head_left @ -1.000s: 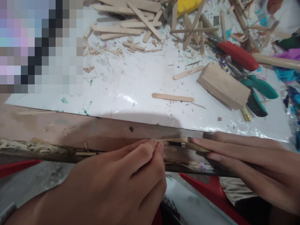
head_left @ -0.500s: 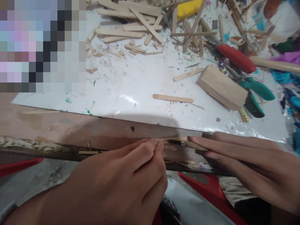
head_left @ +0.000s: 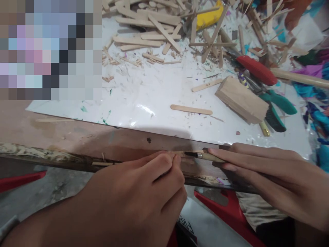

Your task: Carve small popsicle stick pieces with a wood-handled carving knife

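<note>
At the table's near edge, my left hand (head_left: 144, 181) is closed, its thumb and fingertips pinching a thin wooden craft stick (head_left: 177, 152). Most of that stick is hidden behind the fingers. My right hand (head_left: 269, 171) grips a slim tool with a wooden handle (head_left: 213, 157), a silver collar and a dark narrow tip. The tip points left and lies along the craft stick, close to my left fingertips; whether it is a blade or a brush I cannot tell. Right fingertips sit near the stick's right end.
A white sheet (head_left: 144, 120) covers much of the table. On it lie a loose craft stick (head_left: 191, 109), a wooden block (head_left: 241, 99), green-handled pliers (head_left: 282, 102), a red-handled tool (head_left: 257, 70), and piled craft sticks (head_left: 149, 24). Shavings (head_left: 38, 156) line the table edge.
The view has shifted slightly, so the table items sit a little differently in frame. Both hands keep their grips, and the tool's tip stays beside the left fingertips.
</note>
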`<state>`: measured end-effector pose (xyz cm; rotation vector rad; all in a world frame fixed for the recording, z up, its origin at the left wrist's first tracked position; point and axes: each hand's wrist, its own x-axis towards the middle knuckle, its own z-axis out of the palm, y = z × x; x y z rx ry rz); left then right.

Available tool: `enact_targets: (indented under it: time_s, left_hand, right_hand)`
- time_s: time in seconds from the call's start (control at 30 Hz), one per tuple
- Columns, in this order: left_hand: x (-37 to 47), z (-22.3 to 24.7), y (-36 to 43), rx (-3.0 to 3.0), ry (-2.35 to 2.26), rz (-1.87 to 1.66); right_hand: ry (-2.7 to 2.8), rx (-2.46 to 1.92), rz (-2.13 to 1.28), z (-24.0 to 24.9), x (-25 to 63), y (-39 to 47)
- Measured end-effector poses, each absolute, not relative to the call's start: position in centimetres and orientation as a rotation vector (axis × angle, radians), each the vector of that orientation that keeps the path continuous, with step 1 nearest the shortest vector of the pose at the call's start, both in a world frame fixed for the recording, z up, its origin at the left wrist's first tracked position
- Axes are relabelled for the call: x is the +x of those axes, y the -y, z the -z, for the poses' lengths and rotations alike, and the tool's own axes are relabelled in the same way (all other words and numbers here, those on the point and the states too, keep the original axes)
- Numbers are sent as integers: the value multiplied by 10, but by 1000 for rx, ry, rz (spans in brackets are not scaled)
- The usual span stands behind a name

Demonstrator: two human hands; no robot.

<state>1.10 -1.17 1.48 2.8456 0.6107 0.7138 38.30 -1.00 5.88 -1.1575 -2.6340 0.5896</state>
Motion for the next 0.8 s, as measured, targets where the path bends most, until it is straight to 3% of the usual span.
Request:
enact_targets:
  time_s: [0.8]
  left_hand:
    - [12,-12,10,2818,-614,-793]
  right_hand:
    - [2601,-1199,-639,-59,380,11]
